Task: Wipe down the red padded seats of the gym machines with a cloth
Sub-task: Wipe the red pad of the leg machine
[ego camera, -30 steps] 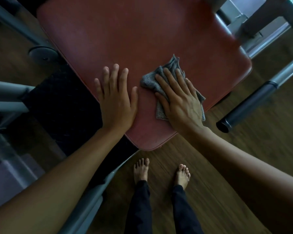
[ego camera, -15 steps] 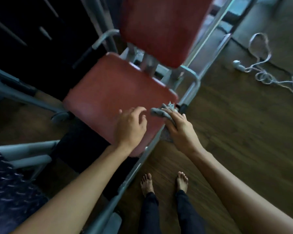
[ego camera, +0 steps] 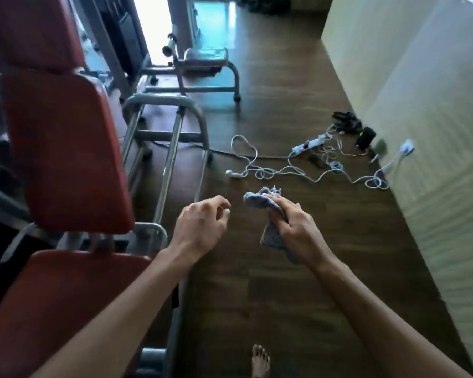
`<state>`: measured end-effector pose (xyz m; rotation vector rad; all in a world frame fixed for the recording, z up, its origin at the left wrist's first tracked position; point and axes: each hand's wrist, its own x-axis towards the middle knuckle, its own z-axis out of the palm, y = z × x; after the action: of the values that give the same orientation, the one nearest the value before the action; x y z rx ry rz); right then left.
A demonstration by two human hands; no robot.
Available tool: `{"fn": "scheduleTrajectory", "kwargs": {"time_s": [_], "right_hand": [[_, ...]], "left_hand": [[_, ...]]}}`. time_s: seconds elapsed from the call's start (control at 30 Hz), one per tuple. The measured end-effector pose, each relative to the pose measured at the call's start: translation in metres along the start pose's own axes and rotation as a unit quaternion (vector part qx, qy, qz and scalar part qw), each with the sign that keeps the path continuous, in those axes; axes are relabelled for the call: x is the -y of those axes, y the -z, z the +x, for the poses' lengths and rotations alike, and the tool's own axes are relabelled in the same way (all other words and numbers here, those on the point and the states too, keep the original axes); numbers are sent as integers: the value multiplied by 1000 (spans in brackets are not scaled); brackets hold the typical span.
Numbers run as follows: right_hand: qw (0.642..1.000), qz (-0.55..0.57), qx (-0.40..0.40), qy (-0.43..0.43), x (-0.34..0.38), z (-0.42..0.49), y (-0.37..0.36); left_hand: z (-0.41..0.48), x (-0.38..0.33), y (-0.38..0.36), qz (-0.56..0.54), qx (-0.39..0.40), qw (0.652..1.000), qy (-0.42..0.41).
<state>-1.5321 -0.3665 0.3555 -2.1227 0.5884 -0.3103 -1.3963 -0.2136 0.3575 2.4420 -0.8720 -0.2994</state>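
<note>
The right hand [ego camera: 298, 227], at centre frame, grips a grey cloth [ego camera: 258, 201]. Its fingers are curled round the bunched fabric, one end poking out past the fingertips and the other hanging below the palm. The cloth is in the air above the wooden floor [ego camera: 271, 296], well apart from the red seat [ego camera: 52, 301] at the lower left.

The left hand [ego camera: 200, 227] hangs just left of the cloth, not touching it. Its fingers are loosely curled and it holds nothing. Its forearm crosses the seat's right edge.

A red backrest [ego camera: 63, 154] stands upright above the seat at the left. A grey metal frame [ego camera: 170, 159] sits to its right.

White cables [ego camera: 279, 170] lie tangled on the floor at centre right, running to a power strip [ego camera: 309, 144] near the pale wall [ego camera: 421, 105]. Another machine [ego camera: 205, 61] stands at the upper centre. A bare foot [ego camera: 260, 361] shows at the bottom edge.
</note>
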Motion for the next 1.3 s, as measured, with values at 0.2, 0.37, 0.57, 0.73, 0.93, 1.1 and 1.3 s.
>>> {"fn": "scheduleTrajectory", "kwargs": {"time_s": [0.2,0.37,0.57,0.73,0.93,1.1,1.3], "right_hand": [[998,5,-65,-1,-38,48,83],[996,6,-92,-13,-60,116,106],[995,28,-90,-22,-71,230,103],[994,44,-90,-38,-72,348,104],[995,42,-81,-48,-71,477,106],[995,51,-69,-49,-84,589,106],[995,63,-55,-53,-120,749,107]], "left_hand": [[86,-84,-24,3,22,997,-71],[165,-101,-38,3,34,997,-76],[283,-89,-39,3,44,996,-71],[404,-80,-23,-5,58,996,-65],[527,-66,-6,-2,48,998,-47],[635,-47,-7,-5,45,999,-27],[798,-44,-15,-2,41,999,-14]]}}
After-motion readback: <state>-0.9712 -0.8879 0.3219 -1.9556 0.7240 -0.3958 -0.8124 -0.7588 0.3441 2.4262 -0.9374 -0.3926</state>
